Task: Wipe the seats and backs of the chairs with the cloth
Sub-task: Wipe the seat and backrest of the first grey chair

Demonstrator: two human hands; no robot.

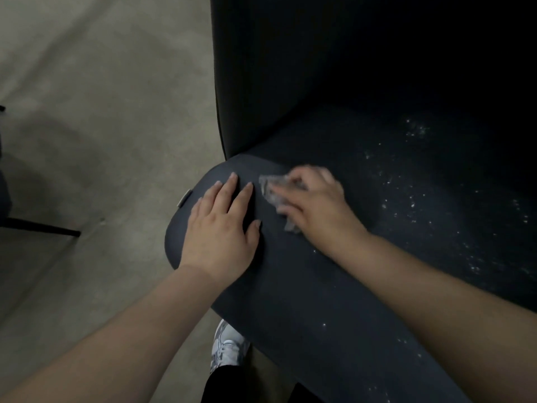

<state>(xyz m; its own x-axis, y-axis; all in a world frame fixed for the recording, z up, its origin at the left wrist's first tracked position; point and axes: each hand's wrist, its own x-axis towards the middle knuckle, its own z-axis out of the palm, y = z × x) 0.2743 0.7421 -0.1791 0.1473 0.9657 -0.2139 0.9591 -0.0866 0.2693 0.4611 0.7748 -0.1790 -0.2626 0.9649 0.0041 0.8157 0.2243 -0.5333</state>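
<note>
A dark blue upholstered chair fills the right of the view, its seat [334, 286] speckled with white crumbs [412, 199] toward the right and its back [290, 68] rising behind. My left hand [223, 228] rests flat with spread fingers on the seat's left front corner. My right hand [313, 205] presses a small grey cloth [273, 190] onto the seat just right of the left hand, fingers curled over it and blurred by motion.
Grey concrete floor [101, 126] lies to the left. A black leg [40, 226] of other furniture crosses the floor at the left edge. My white shoe [228, 349] stands under the seat's front edge.
</note>
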